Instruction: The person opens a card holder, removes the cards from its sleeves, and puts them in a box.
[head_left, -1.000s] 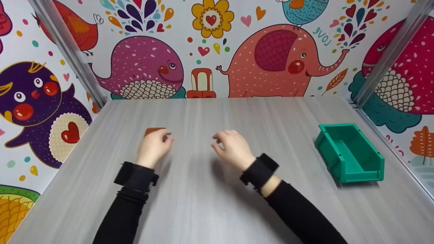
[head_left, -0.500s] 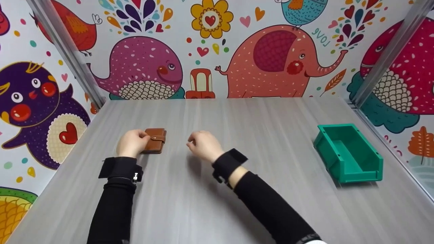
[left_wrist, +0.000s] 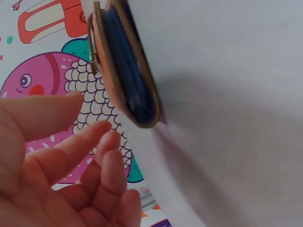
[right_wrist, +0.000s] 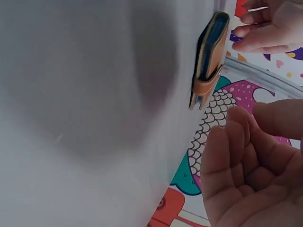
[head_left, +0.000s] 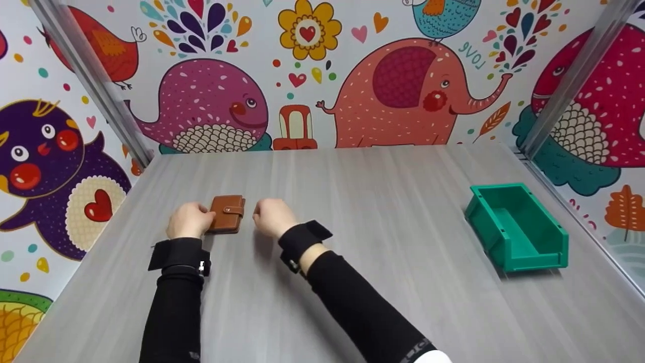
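Note:
A brown leather wallet (head_left: 226, 210) with a snap strap lies closed on the left part of the table. My left hand (head_left: 189, 220) is at its left side, fingertips close to the edge. In the left wrist view, the wallet (left_wrist: 124, 71) shows its dark blue inner layers, and a gap separates it from the loosely bent fingers (left_wrist: 111, 170). To the wallet's right, my right hand (head_left: 273, 218) hovers over the table. Its fingers (right_wrist: 218, 151) are loosely curled with the thumb near them, and nothing is between them in the right wrist view.
An open-fronted green plastic bin (head_left: 488, 229) stands on the right side of the grey wood-grain table (head_left: 373, 201). Walls printed with cartoon animals (head_left: 403, 101) enclose the back and sides, with metal posts (head_left: 579, 75) at the corners.
My left hand has moved left off the wallet, uncovering it. My right hand has travelled left across the table to near the wallet's right side. The bin stays put.

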Demonstrator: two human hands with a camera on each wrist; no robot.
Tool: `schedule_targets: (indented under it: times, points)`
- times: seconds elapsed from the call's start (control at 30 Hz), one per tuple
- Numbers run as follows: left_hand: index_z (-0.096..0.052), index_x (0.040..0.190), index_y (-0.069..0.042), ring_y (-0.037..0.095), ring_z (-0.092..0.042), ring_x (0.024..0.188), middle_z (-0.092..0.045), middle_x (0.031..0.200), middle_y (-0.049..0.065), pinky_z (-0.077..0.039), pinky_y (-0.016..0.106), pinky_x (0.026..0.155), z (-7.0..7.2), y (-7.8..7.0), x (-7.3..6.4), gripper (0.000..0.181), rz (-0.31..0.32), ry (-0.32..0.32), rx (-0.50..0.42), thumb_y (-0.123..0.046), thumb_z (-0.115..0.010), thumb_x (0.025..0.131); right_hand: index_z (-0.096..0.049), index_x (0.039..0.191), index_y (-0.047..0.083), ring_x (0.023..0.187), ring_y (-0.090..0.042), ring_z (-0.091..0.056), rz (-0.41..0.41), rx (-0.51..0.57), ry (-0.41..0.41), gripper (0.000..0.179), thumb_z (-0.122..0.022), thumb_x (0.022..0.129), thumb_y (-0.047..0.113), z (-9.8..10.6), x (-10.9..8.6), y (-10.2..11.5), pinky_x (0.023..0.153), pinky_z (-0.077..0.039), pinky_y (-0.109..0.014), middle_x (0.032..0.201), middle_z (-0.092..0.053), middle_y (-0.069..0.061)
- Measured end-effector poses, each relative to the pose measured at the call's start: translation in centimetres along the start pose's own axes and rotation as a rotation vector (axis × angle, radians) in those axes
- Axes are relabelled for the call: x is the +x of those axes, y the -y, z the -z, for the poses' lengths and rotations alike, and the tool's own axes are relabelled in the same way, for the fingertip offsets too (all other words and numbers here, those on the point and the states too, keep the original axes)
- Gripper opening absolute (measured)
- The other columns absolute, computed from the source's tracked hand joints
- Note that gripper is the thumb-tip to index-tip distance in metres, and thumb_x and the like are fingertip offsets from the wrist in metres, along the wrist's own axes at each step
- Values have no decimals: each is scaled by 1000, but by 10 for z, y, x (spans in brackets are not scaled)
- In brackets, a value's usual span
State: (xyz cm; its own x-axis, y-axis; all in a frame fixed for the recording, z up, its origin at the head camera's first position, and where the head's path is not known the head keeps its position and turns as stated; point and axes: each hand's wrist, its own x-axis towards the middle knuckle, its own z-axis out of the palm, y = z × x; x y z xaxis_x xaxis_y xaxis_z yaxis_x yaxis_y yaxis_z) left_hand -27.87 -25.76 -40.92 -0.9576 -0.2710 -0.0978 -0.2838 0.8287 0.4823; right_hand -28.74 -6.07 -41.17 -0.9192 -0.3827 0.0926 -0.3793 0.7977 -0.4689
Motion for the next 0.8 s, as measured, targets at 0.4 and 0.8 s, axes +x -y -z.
schedule_targets:
  times: [0.4, 0.8]
  points:
    - [-64, 109, 6, 41, -61, 96, -64, 111, 26, -47, 49, 78, -9, -4, 1, 38, 51, 11, 3, -30, -59, 95, -71, 111, 4, 93, -21, -65, -34, -95, 148, 26, -60, 95, 21, -23, 4, 8, 80, -50, -29, 110, -71, -8]
    - [-62, 113, 13, 39, -59, 92, -62, 114, 31, -47, 48, 80, -11, -1, 4, 44, 48, 105, 30, -27, -61, 94, -68, 120, 11, 116, -19, -56, 13, -157, 261, 28, -52, 102, 25, -33, 2, 13, 95, -43, -27, 120, -66, -5]
